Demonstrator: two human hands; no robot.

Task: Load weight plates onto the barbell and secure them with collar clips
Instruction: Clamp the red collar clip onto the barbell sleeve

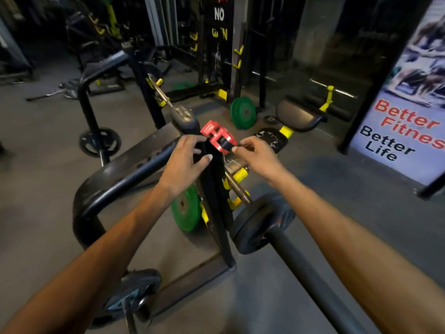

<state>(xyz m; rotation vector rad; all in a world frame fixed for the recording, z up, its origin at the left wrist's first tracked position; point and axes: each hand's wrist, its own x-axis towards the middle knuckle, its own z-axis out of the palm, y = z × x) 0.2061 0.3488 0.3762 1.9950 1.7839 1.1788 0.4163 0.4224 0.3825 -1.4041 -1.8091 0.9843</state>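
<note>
Two red collar clips [218, 138] sit on top of the black rack upright [214, 189]. My right hand [257, 154] pinches the near clip's edge with fingertips. My left hand [186, 160] rests against the upright's top, fingers straight, thumb out, just left of the clips. The barbell [310, 273] lies in the rack's yellow hooks and runs toward me at lower right, with a black weight plate [261, 225] on its sleeve. A second black plate [184, 116] sits on the bar's far end. A green plate [186, 209] hangs on a peg at the rack's left side.
Green plates [242, 113] lean by a far rack. A curved black frame bar [120, 179] passes left of me. Black plates sit on pegs at lower left [134, 292] and mid left [100, 142]. A padded seat [298, 115] stands right; a poster [407, 112] is on the wall.
</note>
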